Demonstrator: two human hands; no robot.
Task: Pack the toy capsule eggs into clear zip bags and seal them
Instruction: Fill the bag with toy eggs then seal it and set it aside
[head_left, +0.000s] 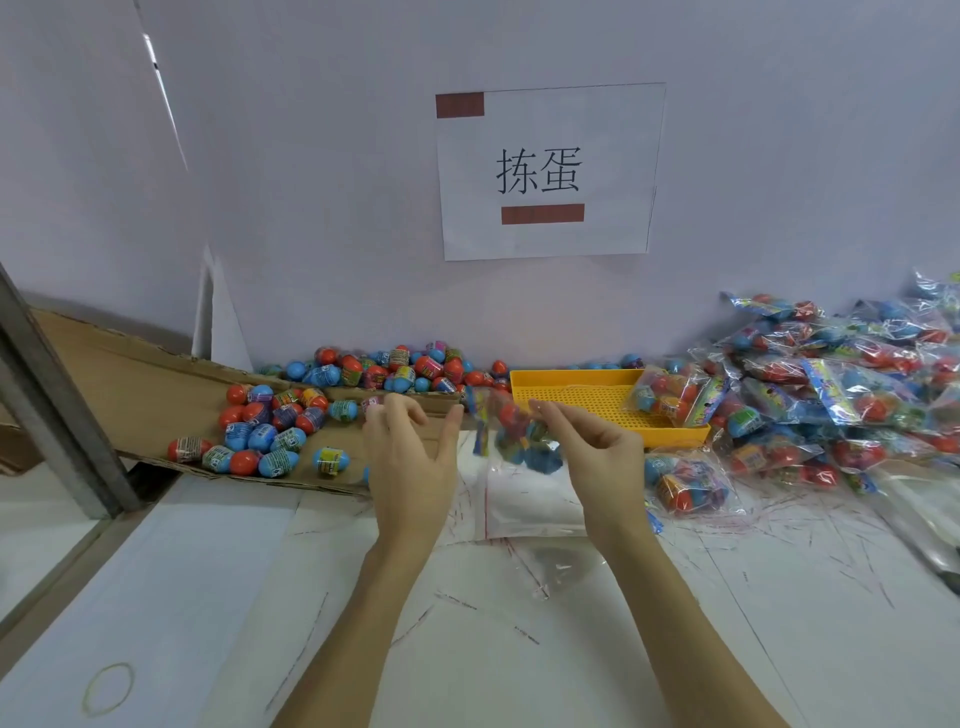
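**Filled bag blurred between both hands, over the tabletop centre**

Wall closes the back edge; paper sign taped on it above the work zone. White tabletop is marked with pen lines, and bare surface runs from the forearms to the near edge. Left edge is bounded by a grey metal frame.

Cardboard flap slopes in from back-left, carrying loose capsule eggs; more eggs are heaped along the wall behind it. Pile of packed bags fills the back-right. Yellow perforated tray sits between the heaps, one packed bag leaning on its right end.

Empty zip bags lie flat under the hands. A rubber band lies near-left.

Left hand: raised, fingers spread and relaxed, holding nothing. Right hand: raised, fingers loosely curled. Filled zip bag is motion-blurred just beside its fingertips; can't tell whether they pinch it.
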